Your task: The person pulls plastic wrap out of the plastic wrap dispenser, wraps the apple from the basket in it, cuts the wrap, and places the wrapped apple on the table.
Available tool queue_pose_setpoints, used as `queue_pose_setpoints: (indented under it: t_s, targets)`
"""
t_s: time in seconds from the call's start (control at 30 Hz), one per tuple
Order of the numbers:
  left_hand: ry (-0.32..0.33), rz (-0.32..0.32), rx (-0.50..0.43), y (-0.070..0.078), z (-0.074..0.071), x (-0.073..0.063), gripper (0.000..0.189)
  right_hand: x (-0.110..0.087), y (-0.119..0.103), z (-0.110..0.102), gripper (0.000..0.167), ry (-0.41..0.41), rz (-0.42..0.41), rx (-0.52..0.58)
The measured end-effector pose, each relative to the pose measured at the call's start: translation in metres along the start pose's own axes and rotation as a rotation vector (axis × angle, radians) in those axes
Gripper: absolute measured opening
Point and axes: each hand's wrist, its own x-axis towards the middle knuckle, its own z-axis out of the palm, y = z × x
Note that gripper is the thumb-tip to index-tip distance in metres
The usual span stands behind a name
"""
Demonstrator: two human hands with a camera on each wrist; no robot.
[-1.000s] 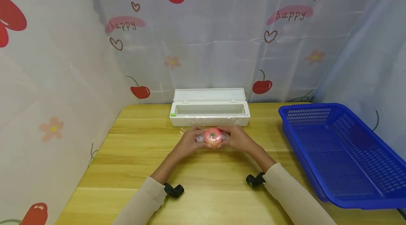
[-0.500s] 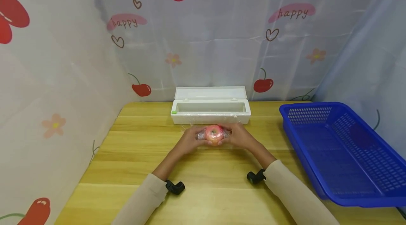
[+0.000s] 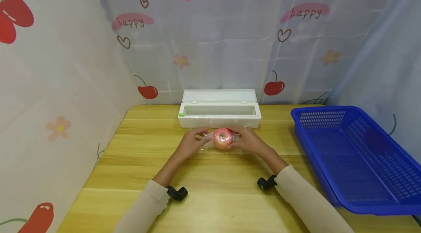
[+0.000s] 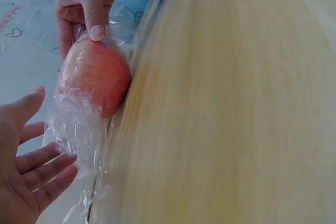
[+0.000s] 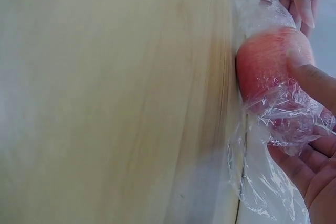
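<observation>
A red apple (image 3: 222, 138) wrapped in clear cling film (image 4: 76, 124) sits on the wooden table, in front of the white box. My right hand (image 3: 251, 142) holds it from the right side, the thumb pressing on the wrapped skin in the right wrist view. Loose film bunches out at both sides of the fruit. On the left, my left hand (image 4: 26, 166) has its fingers spread and relaxed beside the bunched film. Its fingertips are at the film's edge; whether they touch it I cannot tell.
A white cling film box (image 3: 219, 122) with its lid raised stands behind the apple, a green slider at its left end. At the right is a blue plastic basket (image 3: 320, 163). Printed curtains (image 3: 213, 65) enclose the wooden table (image 3: 217, 196).
My left hand has loosened from the apple's left side and shifted left, its fingers opening. The film there has spread out. My right hand stays on the apple.
</observation>
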Motion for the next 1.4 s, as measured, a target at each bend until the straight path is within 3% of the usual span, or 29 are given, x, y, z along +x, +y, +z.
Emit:
queue_pose_setpoints:
  t_s: [0.1, 0.27, 0.33, 0.4, 0.47, 0.57, 0.73, 0.83, 0.97, 1.17, 1.4]
  targets:
    - [0.125, 0.028, -0.006, -0.002, -0.009, -0.001, 0.032, 0.000, -0.001, -0.001, 0.072, 0.007, -0.010, -0.009]
    - [0.419, 0.150, -0.001, -0.013, -0.027, 0.000, 0.015, -0.001, -0.002, -0.002, 0.068, 0.007, -0.006, -0.027]
    - [0.516, 0.167, 0.028, -0.018, -0.035, 0.001, 0.020, -0.001, -0.002, -0.003, 0.066, 0.002, -0.003, -0.028]
    - [0.560, 0.143, 0.067, -0.023, -0.042, 0.003, 0.036, -0.001, -0.002, -0.005, 0.062, -0.002, 0.007, -0.012]
    - [0.552, 0.094, 0.096, -0.030, -0.049, 0.006, 0.053, 0.000, -0.003, -0.008, 0.058, -0.002, 0.010, 0.008]
    - [0.474, 0.012, 0.103, -0.039, -0.058, 0.013, 0.072, 0.004, -0.005, -0.013, 0.053, 0.020, 0.005, 0.012]
    - [0.332, -0.071, 0.037, -0.059, -0.066, 0.026, 0.078, 0.017, -0.019, -0.027, 0.041, 0.079, -0.028, -0.039]
    - [0.282, -0.096, -0.055, -0.069, -0.067, 0.031, 0.077, 0.029, -0.033, -0.036, 0.035, 0.091, -0.053, -0.073]
    - [0.260, -0.092, -0.163, -0.079, -0.067, 0.036, 0.071, 0.048, -0.052, -0.043, 0.033, 0.081, -0.103, -0.116]
    - [0.287, -0.063, -0.177, -0.094, -0.063, 0.040, 0.066, 0.077, -0.076, -0.042, 0.033, 0.018, -0.145, -0.144]
    - [0.314, -0.016, -0.214, -0.101, -0.061, 0.042, 0.064, 0.106, -0.093, -0.026, 0.030, -0.036, -0.147, -0.174]
